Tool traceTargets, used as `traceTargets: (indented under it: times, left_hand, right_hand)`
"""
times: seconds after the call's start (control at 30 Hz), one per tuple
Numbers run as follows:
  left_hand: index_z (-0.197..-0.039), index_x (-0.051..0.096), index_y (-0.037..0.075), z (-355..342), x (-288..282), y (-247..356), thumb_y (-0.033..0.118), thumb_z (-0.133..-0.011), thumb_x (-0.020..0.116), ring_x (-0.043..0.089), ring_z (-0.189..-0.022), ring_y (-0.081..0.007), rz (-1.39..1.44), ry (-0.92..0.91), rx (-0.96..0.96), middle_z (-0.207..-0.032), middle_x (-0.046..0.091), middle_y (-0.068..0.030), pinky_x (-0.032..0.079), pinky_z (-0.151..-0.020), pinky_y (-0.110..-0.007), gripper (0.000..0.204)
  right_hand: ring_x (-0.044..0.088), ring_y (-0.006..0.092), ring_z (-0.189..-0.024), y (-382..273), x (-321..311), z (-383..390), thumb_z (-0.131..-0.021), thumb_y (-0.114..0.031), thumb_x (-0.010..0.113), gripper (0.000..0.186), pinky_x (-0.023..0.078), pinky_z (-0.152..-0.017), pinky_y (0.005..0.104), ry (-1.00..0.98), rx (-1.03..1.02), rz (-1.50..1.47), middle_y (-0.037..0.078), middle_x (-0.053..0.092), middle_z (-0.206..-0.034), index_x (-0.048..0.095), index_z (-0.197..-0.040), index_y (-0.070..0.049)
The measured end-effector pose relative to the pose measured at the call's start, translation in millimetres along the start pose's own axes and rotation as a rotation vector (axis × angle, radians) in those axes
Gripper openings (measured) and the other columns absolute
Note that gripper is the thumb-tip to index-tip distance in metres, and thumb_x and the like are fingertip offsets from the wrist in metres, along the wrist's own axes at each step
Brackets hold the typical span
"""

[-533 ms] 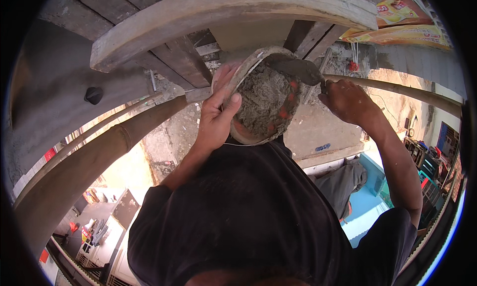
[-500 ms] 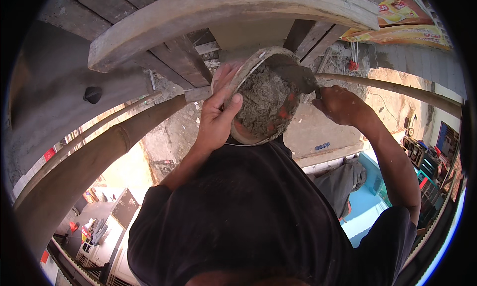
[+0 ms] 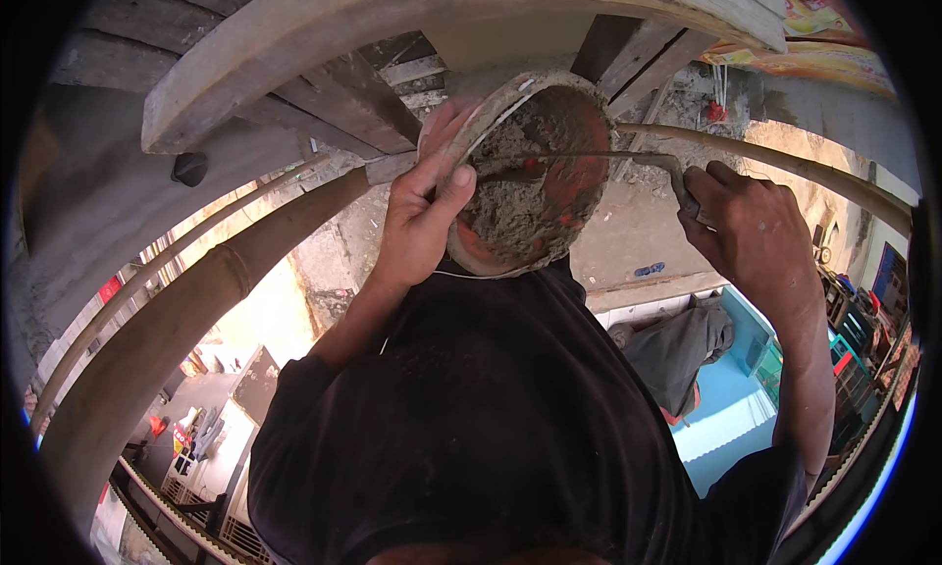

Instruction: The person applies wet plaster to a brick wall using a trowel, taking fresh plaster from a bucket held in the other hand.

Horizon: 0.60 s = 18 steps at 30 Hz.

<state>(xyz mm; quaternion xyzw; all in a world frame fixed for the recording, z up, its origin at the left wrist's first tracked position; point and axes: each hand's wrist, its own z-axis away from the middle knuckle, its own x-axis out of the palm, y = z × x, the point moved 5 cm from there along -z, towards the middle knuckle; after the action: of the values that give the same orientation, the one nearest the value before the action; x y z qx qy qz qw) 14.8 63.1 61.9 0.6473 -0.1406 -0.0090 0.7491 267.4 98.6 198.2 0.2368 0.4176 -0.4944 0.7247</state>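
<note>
My left hand grips the rim of a reddish bucket on its left side, the thumb inside and the fingers round the outside. The bucket is tilted, its mouth toward me, and wet grey mortar coats its inside. In my right hand is the handle of a trowel, fingers wrapped round it. The trowel's thin edge reaches leftward across the bucket's mouth, its tip in or against the mortar.
A thick curved wooden beam spans the top. Bamboo poles slant down on the left and right. Yellow-red sacks lie at upper right. Far below are the ground, a light-blue surface and draped grey cloth.
My right hand has moved right and down, and the trowel's blade has turned edge-on inside the bucket. Less mortar shows in it. My left hand keeps its grip.
</note>
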Motion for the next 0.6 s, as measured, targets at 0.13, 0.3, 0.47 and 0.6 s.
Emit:
traceTargets:
  times: [0.13, 0.3, 0.47, 0.6]
  left_hand:
    - [-0.139, 0.051, -0.003, -0.3, 2.4, 1.7, 0.019, -0.101, 0.054, 0.022, -0.149, -0.0262, -0.063, 0.040, 0.003, -0.151, 0.045, -0.0143, 0.015, -0.118, -0.039, 0.044]
    - [-0.139, 0.052, -0.003, 4.6, 6.3, -0.2, 0.019, -0.101, 0.054, 0.022, -0.149, -0.0261, -0.058, 0.067, -0.002, -0.151, 0.045, -0.0148, 0.015, -0.119, -0.038, 0.043]
    - [-0.140, 0.051, -0.003, 3.8, -8.0, -5.8, 0.019, -0.102, 0.054, 0.021, -0.149, -0.0242, 0.027, 0.058, -0.134, -0.153, 0.043, -0.0148, 0.014, -0.119, -0.037, 0.044]
    - [-0.142, 0.049, -0.003, -2.0, -16.7, -12.0, 0.019, -0.102, 0.054, 0.030, -0.145, -0.0201, 0.099, 0.042, -0.146, -0.153, 0.042, -0.0127, 0.019, -0.118, -0.033, 0.046]
  right_hand:
    - [0.064, 0.0379, -0.092, 18.8, 76.8, -46.9, -0.092, -0.027, 0.065, 0.030, 0.049, -0.077, 0.0505, 0.072, -0.026, -0.070, 0.022, 0.065, -0.084, 0.063, -0.103, 0.000]
    - [0.063, 0.0352, -0.073, -32.0, 149.3, -41.2, -0.094, -0.032, 0.063, 0.036, 0.049, -0.070, 0.0463, -0.335, -0.206, -0.639, 0.020, 0.064, -0.075, 0.063, -0.097, 0.004]
    - [0.059, 0.0166, -0.060, -39.9, 136.4, -25.1, -0.094, -0.031, 0.065, 0.035, 0.045, -0.054, 0.0345, -0.763, -0.045, -1.152, 0.007, 0.059, -0.067, 0.062, -0.096, 0.004]
    - [0.048, 0.0100, -0.047, -33.2, 182.0, -21.9, -0.091, -0.025, 0.069, 0.029, 0.037, -0.042, 0.0276, -0.873, 0.037, -1.518, 0.001, 0.050, -0.058, 0.063, -0.094, 0.003]
